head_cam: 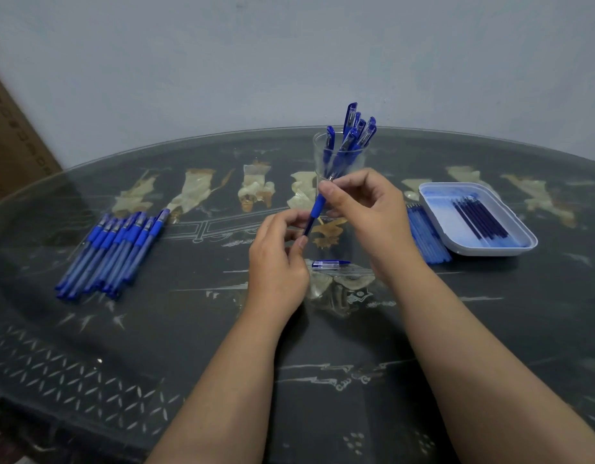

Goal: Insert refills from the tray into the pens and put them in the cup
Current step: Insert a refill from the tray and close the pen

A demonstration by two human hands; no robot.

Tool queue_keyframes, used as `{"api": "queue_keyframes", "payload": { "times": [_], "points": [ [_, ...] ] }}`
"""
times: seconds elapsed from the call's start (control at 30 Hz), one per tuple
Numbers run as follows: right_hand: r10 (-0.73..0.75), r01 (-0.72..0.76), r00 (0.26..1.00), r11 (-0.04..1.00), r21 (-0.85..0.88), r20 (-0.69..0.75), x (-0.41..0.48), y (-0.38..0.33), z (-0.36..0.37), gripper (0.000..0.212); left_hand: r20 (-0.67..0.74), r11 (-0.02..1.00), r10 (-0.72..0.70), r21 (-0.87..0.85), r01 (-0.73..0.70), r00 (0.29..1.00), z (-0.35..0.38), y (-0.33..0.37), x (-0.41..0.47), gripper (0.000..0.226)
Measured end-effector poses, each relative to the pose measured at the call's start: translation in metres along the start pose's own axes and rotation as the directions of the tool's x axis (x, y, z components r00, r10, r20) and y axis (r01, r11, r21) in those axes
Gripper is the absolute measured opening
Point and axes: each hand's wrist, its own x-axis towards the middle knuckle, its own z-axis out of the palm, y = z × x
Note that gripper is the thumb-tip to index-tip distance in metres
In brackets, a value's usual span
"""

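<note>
1. Head view: both hands meet above the middle of the table, holding one pen tilted, its tip end up toward the cup.
2. The left hand curls fingers and thumb round the pen's clear lower barrel.
3. The right hand pinches the pen's upper end, just above the blue grip, between thumb and forefinger. Its other fingers are loosely curled.
4. The clear cup stands just behind the hands and holds several capped pens, leaning right.
5. At right, the white tray holds dark refills side by side.
6. A paler blue bundle lies just beside the tray's left edge.
7. A row of pens lies at left, well apart from the hands.
8. A cap lies on the table between the wrists.
</note>
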Motion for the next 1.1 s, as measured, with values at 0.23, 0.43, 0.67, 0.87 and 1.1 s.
{"api": "queue_keyframes", "payload": {
  "times": [0.23, 0.43, 0.67, 0.87, 1.1],
  "points": [
    [-0.014, 0.015, 0.999, 1.000, -0.022, 0.035, 0.001, 0.000, 0.000, 0.010, 0.007, 1.000, -0.007, 0.000, 0.007, 1.000, 0.000, -0.001, 0.000, 0.044],
    [-0.001, 0.001, 1.000, 1.000, -0.030, -0.007, 0.001, 0.001, 0.000, 0.003, 0.019, 1.000, -0.002, -0.012, 0.002, 1.000, 0.000, -0.003, 0.001, 0.043],
    [0.223, -0.110, 0.958, 0.866, -0.488, 0.180, 0.009, 0.000, -0.013, 0.010, -0.038, 0.996, -0.075, -0.045, 0.073, 0.996, 0.000, -0.008, 0.003, 0.039],
    [0.353, 0.146, 0.849, 0.559, -0.816, 0.394, -0.013, 0.005, -0.017, 0.026, -0.045, 0.993, -0.105, -0.063, 0.102, 0.994, 0.000, -0.007, 0.003, 0.040],
    [0.276, -0.147, 0.952, 0.786, -0.601, 0.129, -0.012, -0.007, -0.023, 0.023, -0.008, 0.988, -0.117, -0.100, 0.116, 0.993, -0.001, -0.004, 0.001, 0.043]
  ]
}}
